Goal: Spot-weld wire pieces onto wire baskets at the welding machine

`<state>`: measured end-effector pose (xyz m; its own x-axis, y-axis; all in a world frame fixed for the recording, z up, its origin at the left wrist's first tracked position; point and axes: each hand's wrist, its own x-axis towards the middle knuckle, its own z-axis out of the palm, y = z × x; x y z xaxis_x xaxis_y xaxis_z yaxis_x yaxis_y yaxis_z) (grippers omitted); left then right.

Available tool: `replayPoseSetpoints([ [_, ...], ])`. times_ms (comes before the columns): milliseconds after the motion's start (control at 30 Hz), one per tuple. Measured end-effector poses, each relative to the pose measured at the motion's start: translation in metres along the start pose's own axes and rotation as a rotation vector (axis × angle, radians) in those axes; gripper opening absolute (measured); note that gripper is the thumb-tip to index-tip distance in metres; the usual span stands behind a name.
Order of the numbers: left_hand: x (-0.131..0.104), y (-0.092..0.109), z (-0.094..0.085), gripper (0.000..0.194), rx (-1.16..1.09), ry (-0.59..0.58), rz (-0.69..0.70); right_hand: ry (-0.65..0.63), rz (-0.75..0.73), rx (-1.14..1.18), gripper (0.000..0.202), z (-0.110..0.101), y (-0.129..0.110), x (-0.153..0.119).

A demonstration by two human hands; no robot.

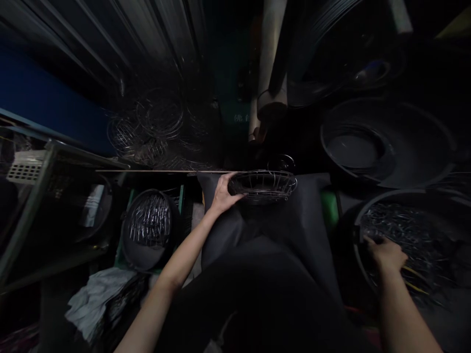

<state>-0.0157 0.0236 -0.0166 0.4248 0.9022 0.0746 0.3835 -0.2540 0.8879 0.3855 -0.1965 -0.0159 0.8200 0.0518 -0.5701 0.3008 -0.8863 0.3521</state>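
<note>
A round wire basket (263, 184) rests over my lap, against the work edge in front of me. My left hand (223, 194) grips its left rim, thumb below and fingers above. To the right, my right hand (388, 255) reaches into a large dark tub (362, 267) that holds a heap of short metal wire pieces (401, 225). Its fingers are bent down at the tub's left inner side; shadow hides whether anything is between them.
A bucket of shiny metal pins (150, 220) stands at left, beside a crate (47, 196). Tangled wire rings (158, 117) lie beyond the edge. A wide grey basin (412, 142) sits at back right. A thick pole (272, 63) juts down ahead. Pale cloth (97, 299) lies lower left.
</note>
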Motion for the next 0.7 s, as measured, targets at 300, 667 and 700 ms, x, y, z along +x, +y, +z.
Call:
replayPoseSetpoints([
  [300, 0.027, 0.055, -0.005, 0.086, 0.300, -0.011, 0.154, 0.496, -0.152, 0.563, 0.048, -0.047, -0.022, -0.065],
  [667, 0.044, 0.073, 0.006, 0.081, 0.458, -0.018, 0.205, -0.406, -0.782, 1.220, 0.051, -0.068, -0.170, -0.199],
  [700, 0.044, 0.074, 0.006, 0.082, 0.472, -0.027, 0.216, -0.411, -0.820, 1.203, 0.049, -0.065, -0.179, -0.201],
])
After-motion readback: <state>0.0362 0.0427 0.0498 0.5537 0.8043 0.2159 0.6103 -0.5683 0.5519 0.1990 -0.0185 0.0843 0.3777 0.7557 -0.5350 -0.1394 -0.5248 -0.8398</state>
